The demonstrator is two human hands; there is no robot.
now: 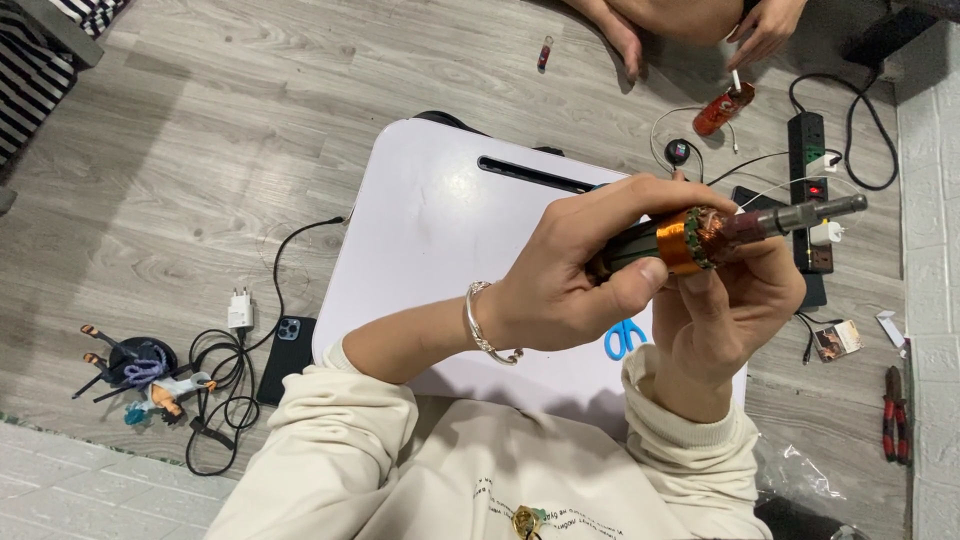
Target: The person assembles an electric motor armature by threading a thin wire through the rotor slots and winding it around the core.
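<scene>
My left hand (560,285): my fingers wrap tight around the dark end of the motor rotor (700,238), thumb on its side.
My right hand (715,315): my fingers hold the motor rotor from below, by the orange copper wire part.
Motor rotor: it is up in the air above the white table (420,230), lying sideways, its metal rod pointing right.
Bracelet (478,325): silver, on my left wrist.
Scissors (624,338): blue handles, on the table under my hands.
Phone (288,358): on the wood floor, left of the table.
Power strip (810,190): on the floor, past my hands.
Another person's hand (762,28): far at the top.
</scene>
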